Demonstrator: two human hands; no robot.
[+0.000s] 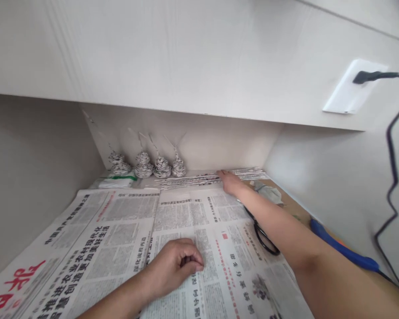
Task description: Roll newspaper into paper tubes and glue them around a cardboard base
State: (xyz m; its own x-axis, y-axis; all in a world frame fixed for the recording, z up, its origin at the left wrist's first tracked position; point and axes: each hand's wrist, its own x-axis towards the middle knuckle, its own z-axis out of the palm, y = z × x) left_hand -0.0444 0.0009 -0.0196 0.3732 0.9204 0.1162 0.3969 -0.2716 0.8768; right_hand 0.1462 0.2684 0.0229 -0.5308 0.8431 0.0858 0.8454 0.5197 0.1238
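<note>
My left hand (177, 267) rests low over the spread newspaper (126, 248), its fingers curled in and the thumb close to the index fingertip. Nothing shows in it. Farther off, my right hand (231, 183) reaches to a bundle of thin rolled-paper sticks (186, 180) at the back, with its fingers bent down onto them. Its fingertips are partly hidden among the sticks. Below the right forearm lie black-handled scissors (266, 239), partly covered by the arm.
Several woven paper gourds (162, 167) stand along the back left, beside a white packet with a green strip (116, 180). A greyish crumpled cloth or paper (269, 193) and a blue-handled tool (342, 246) lie right. A black cord (390, 133) hangs from the wall socket. An overhanging panel (173, 57) is above.
</note>
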